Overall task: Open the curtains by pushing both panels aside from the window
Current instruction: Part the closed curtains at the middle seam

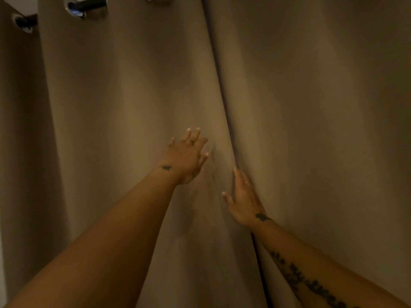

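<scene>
Two brown curtain panels fill the view and hang closed, meeting in a seam that runs from top centre down to the lower middle. The left panel (124, 103) overlaps the right panel (322, 107) along that seam. My left hand (185, 157) reaches flat toward the left panel just left of the seam, fingers spread. Lower down, my right hand (243, 198) lies against the edge of the right panel at the seam, fingers straight and together. Neither hand grips cloth. The window behind is hidden.
A dark curtain rod (89, 5) passes through metal eyelets (74, 10) at the top left. A strip of white wall shows above it. The left panel hangs in deep folds at the far left.
</scene>
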Available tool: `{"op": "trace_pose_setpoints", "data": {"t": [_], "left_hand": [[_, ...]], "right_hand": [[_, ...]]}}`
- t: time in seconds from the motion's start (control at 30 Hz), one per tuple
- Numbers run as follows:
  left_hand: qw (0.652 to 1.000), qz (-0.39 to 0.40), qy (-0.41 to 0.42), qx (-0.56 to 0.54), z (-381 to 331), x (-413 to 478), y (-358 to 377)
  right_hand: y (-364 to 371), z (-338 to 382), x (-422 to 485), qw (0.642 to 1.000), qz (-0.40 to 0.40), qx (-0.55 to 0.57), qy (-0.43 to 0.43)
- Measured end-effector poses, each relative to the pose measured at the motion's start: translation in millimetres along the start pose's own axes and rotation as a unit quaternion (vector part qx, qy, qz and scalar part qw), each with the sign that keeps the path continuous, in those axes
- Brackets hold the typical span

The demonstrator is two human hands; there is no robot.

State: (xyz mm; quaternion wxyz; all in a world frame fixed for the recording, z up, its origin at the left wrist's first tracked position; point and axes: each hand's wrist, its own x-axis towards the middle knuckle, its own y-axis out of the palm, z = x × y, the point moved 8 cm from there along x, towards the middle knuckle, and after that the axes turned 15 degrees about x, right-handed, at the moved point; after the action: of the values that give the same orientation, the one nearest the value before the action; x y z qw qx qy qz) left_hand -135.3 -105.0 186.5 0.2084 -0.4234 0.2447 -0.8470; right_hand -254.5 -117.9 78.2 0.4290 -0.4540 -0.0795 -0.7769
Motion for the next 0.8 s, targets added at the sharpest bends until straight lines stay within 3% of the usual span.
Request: {"op": "trace_pose_setpoints", "data": {"t": [0.17,0.37,0.43,0.57,0.7,0.8], "left_hand": [[0.992,-0.038,0.076,0.093,-26,40,-10],[0.970,0.003,0.150,0.192,-57,68,12],[0.963,0.017,0.148,0.227,-57,73,21],[0.951,0.037,0.138,0.273,-50,77,39],[0.950,0.045,0.128,0.280,-41,79,55],[0.952,0.053,0.117,0.278,-31,81,64]], "right_hand": [[18,-19,10,0.999,-0.012,0.049,0.001],[42,-30,13,1.000,0.016,0.008,0.016],[45,-31,13,0.999,-0.026,-0.019,0.006],[75,-44,20,0.998,0.022,0.013,0.049],[79,-50,22,0.998,-0.002,0.032,0.060],[100,-66,27,0.995,0.065,0.015,0.071]]}}
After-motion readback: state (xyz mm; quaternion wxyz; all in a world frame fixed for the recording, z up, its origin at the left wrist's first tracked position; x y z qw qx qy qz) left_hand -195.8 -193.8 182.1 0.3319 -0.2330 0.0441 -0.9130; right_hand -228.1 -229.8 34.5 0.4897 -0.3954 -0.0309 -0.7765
